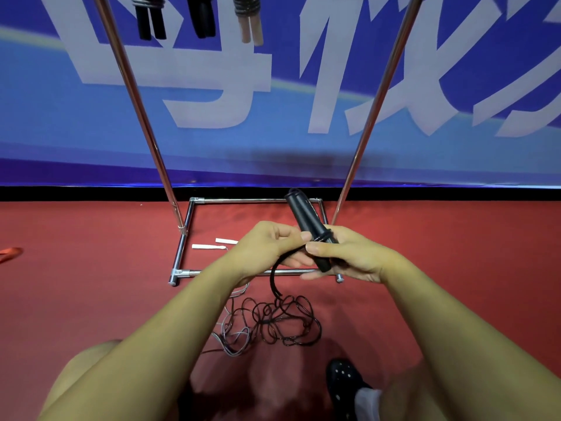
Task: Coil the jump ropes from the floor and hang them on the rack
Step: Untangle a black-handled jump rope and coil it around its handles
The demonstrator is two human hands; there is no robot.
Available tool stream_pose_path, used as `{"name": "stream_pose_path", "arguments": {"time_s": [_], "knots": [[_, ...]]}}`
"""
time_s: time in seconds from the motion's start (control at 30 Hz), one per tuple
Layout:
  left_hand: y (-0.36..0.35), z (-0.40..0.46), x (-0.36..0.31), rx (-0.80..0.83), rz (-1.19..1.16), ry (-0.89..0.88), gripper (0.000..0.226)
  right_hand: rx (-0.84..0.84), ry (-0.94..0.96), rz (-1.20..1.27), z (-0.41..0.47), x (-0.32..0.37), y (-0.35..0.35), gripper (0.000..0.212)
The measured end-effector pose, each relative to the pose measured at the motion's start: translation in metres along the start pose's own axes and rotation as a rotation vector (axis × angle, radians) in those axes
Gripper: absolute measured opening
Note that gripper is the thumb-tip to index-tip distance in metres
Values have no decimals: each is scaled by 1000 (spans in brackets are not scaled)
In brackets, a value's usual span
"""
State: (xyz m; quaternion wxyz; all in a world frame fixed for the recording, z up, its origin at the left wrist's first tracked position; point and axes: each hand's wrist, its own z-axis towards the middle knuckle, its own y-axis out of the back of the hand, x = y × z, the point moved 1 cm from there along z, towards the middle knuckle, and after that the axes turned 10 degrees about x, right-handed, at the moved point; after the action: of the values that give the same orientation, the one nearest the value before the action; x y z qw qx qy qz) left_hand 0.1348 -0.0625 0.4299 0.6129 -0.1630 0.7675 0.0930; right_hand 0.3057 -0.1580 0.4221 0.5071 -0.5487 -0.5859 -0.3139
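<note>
While my right hand [343,256] grips the black handles [309,229] above the rack [182,238] base, my left hand [267,247] pinches the black rope [274,278] beside them; its cord lies tangled on the floor [91,284] below.

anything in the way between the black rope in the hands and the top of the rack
Nothing visible blocks it. The right hand holds the black handles, the left hand pinches the cord, and the space up between the rack poles is open. Most of the black cord lies uncoiled on the floor, beside a white rope.
</note>
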Motion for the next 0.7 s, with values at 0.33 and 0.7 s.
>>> {"name": "stream_pose_path", "arguments": {"time_s": [0.33, 0.7], "knots": [[-6, -3, 2, -193, 249, 213, 59, -129, 104, -281, -4, 9, -2, 36], [-7, 4, 3, -168, 366, 126, 50, -268, 85, -466, 3, -3, 13, 23]]}}
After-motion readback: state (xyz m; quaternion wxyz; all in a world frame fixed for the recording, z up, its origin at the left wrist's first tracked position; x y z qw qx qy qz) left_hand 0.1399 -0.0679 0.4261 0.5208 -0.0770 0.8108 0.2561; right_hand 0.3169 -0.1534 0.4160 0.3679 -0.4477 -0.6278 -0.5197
